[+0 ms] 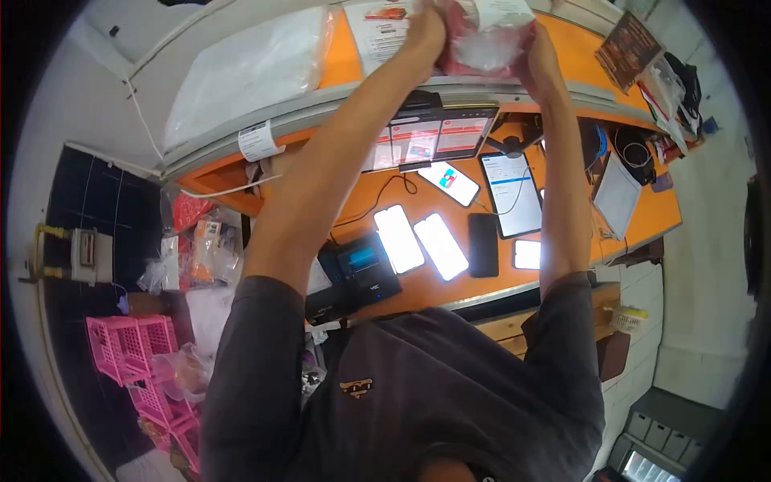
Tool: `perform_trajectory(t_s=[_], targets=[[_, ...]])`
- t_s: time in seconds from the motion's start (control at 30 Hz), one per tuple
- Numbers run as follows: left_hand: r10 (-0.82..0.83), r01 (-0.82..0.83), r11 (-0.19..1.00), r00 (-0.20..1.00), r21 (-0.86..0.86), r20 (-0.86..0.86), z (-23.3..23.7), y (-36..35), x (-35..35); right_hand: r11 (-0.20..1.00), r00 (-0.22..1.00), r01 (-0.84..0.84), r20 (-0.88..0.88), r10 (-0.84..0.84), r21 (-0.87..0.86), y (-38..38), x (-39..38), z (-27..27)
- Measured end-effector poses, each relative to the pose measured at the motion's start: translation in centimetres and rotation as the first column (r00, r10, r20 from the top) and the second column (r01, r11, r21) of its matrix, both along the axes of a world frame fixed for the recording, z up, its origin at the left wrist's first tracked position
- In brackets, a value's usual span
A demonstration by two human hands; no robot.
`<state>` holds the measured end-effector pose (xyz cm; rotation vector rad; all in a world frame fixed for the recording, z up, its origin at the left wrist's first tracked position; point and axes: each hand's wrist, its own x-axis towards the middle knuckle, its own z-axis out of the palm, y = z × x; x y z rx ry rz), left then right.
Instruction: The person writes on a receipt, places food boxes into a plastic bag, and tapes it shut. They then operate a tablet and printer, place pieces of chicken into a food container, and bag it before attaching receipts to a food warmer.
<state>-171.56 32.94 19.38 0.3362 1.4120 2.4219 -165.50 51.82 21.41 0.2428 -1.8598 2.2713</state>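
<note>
Both arms reach up to the high orange shelf at the top of the view. My left hand point(424, 36) is closed on the left side of a red package point(487, 48) in clear plastic. On the package's right side, my right hand point(543, 60) is wrapped round it. A white label lies on top of the package. Just left of my left hand is a printed white paper point(377, 32) with red and black marks. A stack of clear plastic bags point(249, 64) lies farther left on the shelf.
Below the shelf, the orange desk point(361, 197) holds several phones, a tablet point(511, 193), a mounted screen point(438, 136) and a black printer point(361, 273). Pink baskets point(128, 345) stand at the left. A brown sign point(629, 52) stands at the shelf's right end.
</note>
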Motion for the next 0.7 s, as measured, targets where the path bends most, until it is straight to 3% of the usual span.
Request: perform_trajectory(t_s=[0.03,0.1,0.13,0.2,0.23,0.3,0.33,0.4,0.43,0.5,0.53,0.57,0.6,0.63,0.67,0.7], targets=[[0.111,-0.095,0.967,0.992,-0.236,0.057,1.8,0.4,2.2,1.0,0.998,0.018,0.064,-0.017,-0.006,0.0,0.7,0.0],[0.117,-0.099,0.979,0.989,-0.18,0.093,5.2,-0.2,6.3,0.987,0.99,0.139,0.012,-0.139,-0.085,-1.6,1.8,0.6],[0.156,-0.19,0.968,0.968,-0.165,-0.198,-0.3,1.9,-0.7,0.99,0.994,0.106,-0.024,-0.105,0.087,1.8,-0.8,-1.2],[0.127,-0.137,0.991,0.934,-0.008,-0.334,1.0,2.7,-1.4,0.952,0.964,0.238,-0.166,-0.207,0.192,1.5,0.3,-0.7],[0.114,-0.113,0.921,0.993,0.372,0.019,-0.7,5.1,-5.6,0.903,0.928,0.33,-0.269,-0.257,0.276,1.1,0.8,-0.6],[0.393,-0.377,0.919,0.851,0.115,-0.349,0.9,1.2,1.5,0.785,0.813,0.52,-0.475,-0.335,0.337,-0.8,3.7,-0.3],[0.425,-0.457,0.887,0.758,0.063,-0.494,0.5,-1.1,6.1,0.715,0.718,0.633,-0.57,-0.399,0.296,-2.0,6.7,0.3],[0.317,-0.459,0.888,0.646,-0.022,-0.695,-1.2,-5.6,16.0,0.625,0.548,0.76,-0.693,-0.469,0.178,-6.1,11.8,0.4],[0.208,-0.409,0.907,0.637,-0.097,-0.743,-2.4,-8.3,21.1,0.617,0.522,0.773,-0.703,-0.483,0.15,-8.0,13.6,-0.2],[0.001,-0.27,0.918,0.733,-0.289,-0.68,-5.8,-13.4,31.3,0.703,0.621,0.682,-0.666,-0.413,0.2,-12.4,17.2,-3.3],[0.031,-0.231,0.955,0.697,-0.184,-0.716,-9.8,-15.4,35.2,0.786,0.717,0.564,-0.622,-0.315,0.252,-16.0,19.5,-5.4],[-0.065,-0.163,0.876,0.893,-0.453,-0.446,-7.5,-20.9,45.1,0.855,0.81,0.398,-0.564,-0.159,0.331,-20.0,22.1,-7.6],[-0.046,-0.114,0.843,0.958,-0.525,-0.282,-9.4,-22.8,51.2,0.892,0.861,0.204,-0.507,0.031,0.402,-24.3,25.5,-9.5],[0.112,-0.299,0.838,0.912,-0.456,-0.394,-14.8,-23.2,55.7,0.89,0.834,-0.039,-0.476,0.28,0.455,-29.3,29.1,-11.4],[0.216,-0.37,0.715,0.924,-0.593,-0.315,-13.8,-25.8,64.3,0.821,0.736,-0.269,-0.443,0.512,0.503,-34.8,33.3,-12.9],[0.338,-0.446,0.659,0.895,-0.605,-0.292,-14.4,-26.4,71.4,0.749,0.65,-0.408,-0.409,0.64,0.523,-39.5,39.1,-13.5]])
